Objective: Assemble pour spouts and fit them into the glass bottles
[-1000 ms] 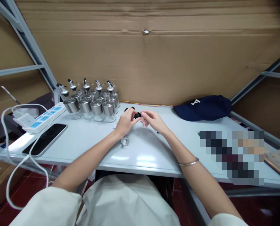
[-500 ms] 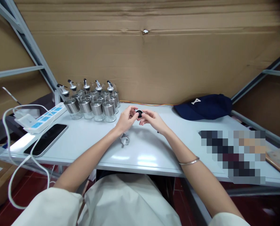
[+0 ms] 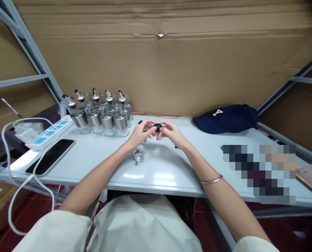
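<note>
Between my hands, above the middle of the table, is a small round black part (image 3: 157,127) with a ring-like face. My left hand (image 3: 142,133) pinches its left side with thumb and fingers. My right hand (image 3: 172,134) grips the other side the same way. Below my left hand lies a silvery metal piece (image 3: 138,156) with a round end, partly hidden by the wrist. A small dark thing (image 3: 140,122) shows just behind the left fingers. Another dark bit (image 3: 176,147) peeks out beside my right wrist; its kind is hidden.
Glass bottles with steel sleeves (image 3: 107,122) stand in rows at the back left, several topped with pour spouts (image 3: 109,96). A phone (image 3: 51,157) and a power strip (image 3: 51,131) with white cables lie at left. A navy cap (image 3: 226,119) rests back right. Cardboard (image 3: 171,77) walls the back.
The round black part has been tilted, so more of its ring-like face shows. Both hands stay close together around it and have shifted slightly.
</note>
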Tool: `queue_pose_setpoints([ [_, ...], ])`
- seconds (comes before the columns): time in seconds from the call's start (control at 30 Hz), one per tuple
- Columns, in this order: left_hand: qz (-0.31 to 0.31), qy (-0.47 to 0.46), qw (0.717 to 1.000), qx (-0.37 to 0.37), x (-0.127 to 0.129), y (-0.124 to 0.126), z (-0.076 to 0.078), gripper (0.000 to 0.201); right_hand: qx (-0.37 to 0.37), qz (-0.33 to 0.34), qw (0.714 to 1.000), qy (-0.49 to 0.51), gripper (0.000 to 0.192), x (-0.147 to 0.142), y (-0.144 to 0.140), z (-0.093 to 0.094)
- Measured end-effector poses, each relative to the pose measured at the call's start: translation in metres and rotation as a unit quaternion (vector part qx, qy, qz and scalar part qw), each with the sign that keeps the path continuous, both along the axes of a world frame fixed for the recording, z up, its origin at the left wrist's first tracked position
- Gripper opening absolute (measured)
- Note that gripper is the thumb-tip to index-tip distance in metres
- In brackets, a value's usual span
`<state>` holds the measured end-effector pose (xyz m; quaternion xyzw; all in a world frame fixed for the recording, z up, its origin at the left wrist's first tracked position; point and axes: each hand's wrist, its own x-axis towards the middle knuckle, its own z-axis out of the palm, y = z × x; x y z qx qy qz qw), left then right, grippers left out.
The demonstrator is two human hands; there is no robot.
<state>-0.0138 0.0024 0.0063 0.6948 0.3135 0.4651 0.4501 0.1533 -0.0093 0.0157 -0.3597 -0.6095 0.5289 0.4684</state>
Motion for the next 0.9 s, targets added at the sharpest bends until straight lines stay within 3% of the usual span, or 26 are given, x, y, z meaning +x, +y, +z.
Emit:
queue_pose_setpoints([
  [0.1, -0.032, -0.003, 0.999, -0.008, -0.0014, 0.0001, 0.0002, 0.034, 0.006, 0.012, 1.0, -0.008, 0.029, -0.0004, -0.002, 0.0013],
  [0.4, -0.046, -0.016, 0.999, -0.022, -0.0036, -0.0015, 0.0036, 0.031, 0.006, 0.044, 0.998, -0.035, 0.032, -0.0031, -0.0062, 0.003],
  [0.67, -0.02, -0.02, 0.999, -0.035, -0.0018, 0.0, 0.004, 0.022, 0.011, 0.05, 0.998, -0.031, 0.034, -0.0043, -0.0053, -0.0008],
  [0.9, -0.02, -0.005, 0.999, -0.027, -0.0019, 0.0014, 0.0021, 0.025, 0.025, 0.048, 0.997, -0.053, 0.03, -0.005, -0.0061, -0.0008],
])
